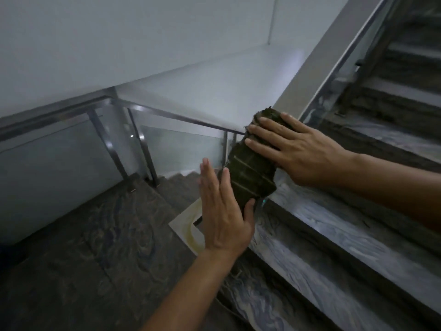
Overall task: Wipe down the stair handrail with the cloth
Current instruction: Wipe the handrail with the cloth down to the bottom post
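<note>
A dark green folded cloth (253, 168) lies draped over the handrail where the rail turns at the landing. My right hand (298, 149) lies flat on the cloth's upper part, fingers spread over it. My left hand (224, 209) presses against the cloth's lower left side, fingers straight and thumb under its bottom edge. The metal handrail (167, 114) runs off to the left above glass panels, and another stretch (353, 44) climbs at the upper right. The rail under the cloth is hidden.
Glass balustrade panels (59, 158) with metal posts (143, 149) stand below the rail. Dark marbled steps (334, 247) rise to the right; a landing (95, 235) and descending steps lie to the left. White walls (143, 44) close the stairwell behind.
</note>
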{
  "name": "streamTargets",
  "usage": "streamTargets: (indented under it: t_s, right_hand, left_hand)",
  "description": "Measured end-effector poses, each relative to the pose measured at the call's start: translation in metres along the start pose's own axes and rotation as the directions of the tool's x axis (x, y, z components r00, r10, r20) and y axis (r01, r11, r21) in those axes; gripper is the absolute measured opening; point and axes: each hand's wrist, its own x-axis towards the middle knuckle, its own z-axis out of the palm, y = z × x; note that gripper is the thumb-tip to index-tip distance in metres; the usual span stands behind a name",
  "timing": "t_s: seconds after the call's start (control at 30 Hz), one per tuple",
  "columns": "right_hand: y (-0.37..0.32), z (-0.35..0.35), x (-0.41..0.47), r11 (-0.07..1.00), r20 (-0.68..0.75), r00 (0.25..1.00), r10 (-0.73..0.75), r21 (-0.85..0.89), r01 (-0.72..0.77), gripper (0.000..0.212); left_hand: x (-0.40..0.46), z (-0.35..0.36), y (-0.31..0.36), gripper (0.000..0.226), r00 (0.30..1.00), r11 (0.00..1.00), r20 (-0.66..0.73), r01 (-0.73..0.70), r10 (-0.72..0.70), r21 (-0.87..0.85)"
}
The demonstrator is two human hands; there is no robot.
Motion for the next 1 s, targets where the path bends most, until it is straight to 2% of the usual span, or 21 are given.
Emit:
streamTargets:
  t_s: [0.1,0.17,0.27,0.4,0.5,0.7,0.87,1.0]
  right_hand:
    - [-0.016,-0.001,-0.002,0.987,0.047,0.986,0.160,0.004,-0.160,0.084]
    - [-0.025,-0.003,-0.003,0.968,0.084,0.966,0.245,0.042,-0.249,0.080]
    - [-0.027,-0.010,-0.002,0.951,0.141,0.950,0.278,0.098,-0.293,0.071]
    - [-0.027,-0.012,0.001,0.955,0.194,0.945,0.262,0.085,-0.283,0.073]
    - [-0.028,-0.012,0.000,0.955,0.189,0.944,0.271,0.072,-0.288,0.073]
    - [-0.052,-0.007,-0.003,0.922,0.189,0.910,0.369,0.045,-0.383,0.073]
    - [-0.075,-0.009,-0.004,0.859,0.210,0.860,0.466,0.124,-0.496,0.068]
    - [-0.093,-0.007,-0.002,0.783,0.208,0.798,0.566,0.167,-0.599,0.076]
  left_hand:
    - [0.016,-0.011,-0.018,0.079,0.945,0.960,0.191,-0.277,0.265,0.041]
    - [0.021,-0.011,-0.029,0.078,0.905,0.929,0.227,-0.369,0.361,-0.004]
    - [0.020,-0.009,-0.039,0.076,0.888,0.908,0.193,-0.407,0.418,-0.096]
    - [0.023,-0.007,-0.049,0.065,0.847,0.841,0.116,-0.482,0.519,-0.247]
    - [0.036,-0.004,-0.065,0.065,0.774,0.749,0.086,-0.568,0.627,-0.341]
    - [0.057,0.010,-0.097,0.070,0.655,0.619,0.042,-0.688,0.754,-0.378]
    - [0.062,0.019,-0.102,0.071,0.612,0.556,0.040,-0.686,0.790,-0.469]
    - [0.059,0.029,-0.104,0.083,0.609,0.499,-0.007,-0.656,0.793,-0.566]
